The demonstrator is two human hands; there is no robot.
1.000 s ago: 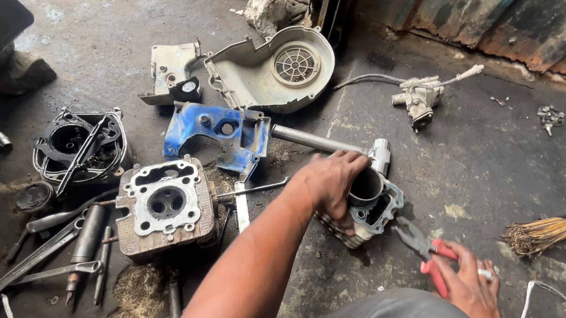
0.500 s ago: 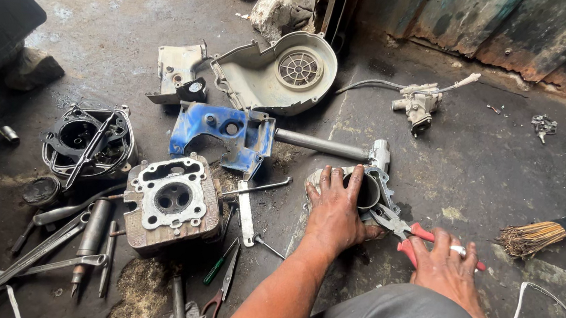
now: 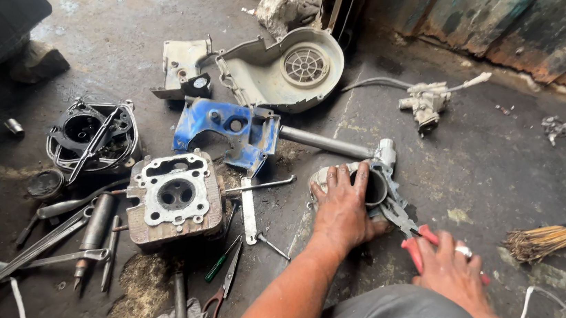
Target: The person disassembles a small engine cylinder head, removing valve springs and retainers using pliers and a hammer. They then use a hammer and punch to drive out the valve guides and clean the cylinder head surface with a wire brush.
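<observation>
My left hand [image 3: 342, 206] presses down on a round metal cylinder part [image 3: 371, 187] on the concrete floor, fingers spread over its rim. My right hand [image 3: 451, 270] grips red-handled pliers [image 3: 407, 223], whose jaws reach in against the right side of the cylinder part. A ring shows on one finger of that hand. My grey trouser knee fills the bottom middle of the view.
A grey cylinder head [image 3: 174, 198] and a blue engine cover [image 3: 227, 126] lie left of the hands. A fan housing [image 3: 285, 69], a carburettor [image 3: 426, 104], a steel pipe [image 3: 326, 142], several wrenches [image 3: 47, 240] and a broom [image 3: 552, 240] are scattered around.
The right hand with the pliers moved left from beside my knee up to the cylinder part. The left hand shifted from gripping the part's top to pressing flat on it.
</observation>
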